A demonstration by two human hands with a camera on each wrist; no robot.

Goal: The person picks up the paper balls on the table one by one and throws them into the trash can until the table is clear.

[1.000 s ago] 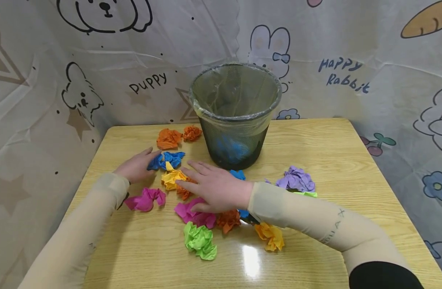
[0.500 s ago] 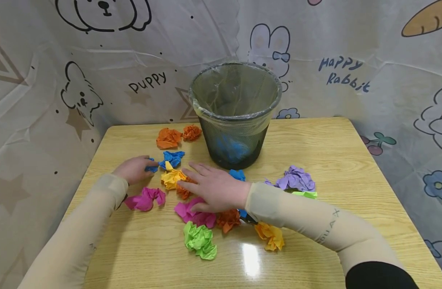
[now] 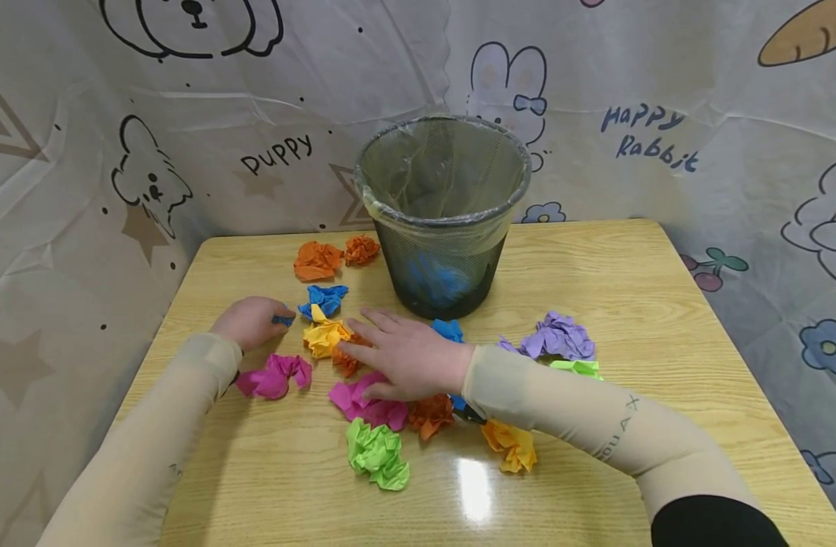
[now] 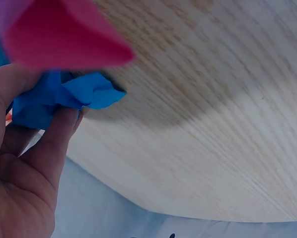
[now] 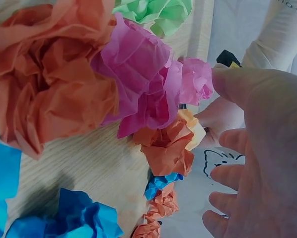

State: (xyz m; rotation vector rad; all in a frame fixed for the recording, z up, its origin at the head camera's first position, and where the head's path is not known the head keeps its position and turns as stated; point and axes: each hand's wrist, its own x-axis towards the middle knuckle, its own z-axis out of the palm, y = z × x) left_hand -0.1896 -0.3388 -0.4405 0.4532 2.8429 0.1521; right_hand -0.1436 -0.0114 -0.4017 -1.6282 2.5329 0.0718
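My left hand [image 3: 248, 323] pinches a crumpled blue paper [image 4: 91, 91] between thumb and fingers at the left of the table. Only a small bit of that paper shows in the head view. Another blue paper ball [image 3: 325, 300] lies just right of the hand, with a yellow one [image 3: 325, 338] in front of it. A magenta paper ball [image 3: 276, 376] sits below the left wrist. My right hand [image 3: 411, 357] is spread palm down over the middle of the pile, its fingers straight. Beneath it, an orange ball [image 5: 168, 148] and a magenta ball [image 5: 143, 74] are partly covered.
A black mesh wastebasket [image 3: 445, 216] with a clear liner stands at the back, something blue inside. Two orange balls [image 3: 318, 260] lie to its left. Purple paper [image 3: 562, 338] is at the right; green [image 3: 378, 456] and yellow [image 3: 510, 447] balls lie in front. A printed cloth hangs behind.
My left hand has drawn the blue paper slightly away from the other blue ball, and its fingers have curled in. The right hand has barely moved.
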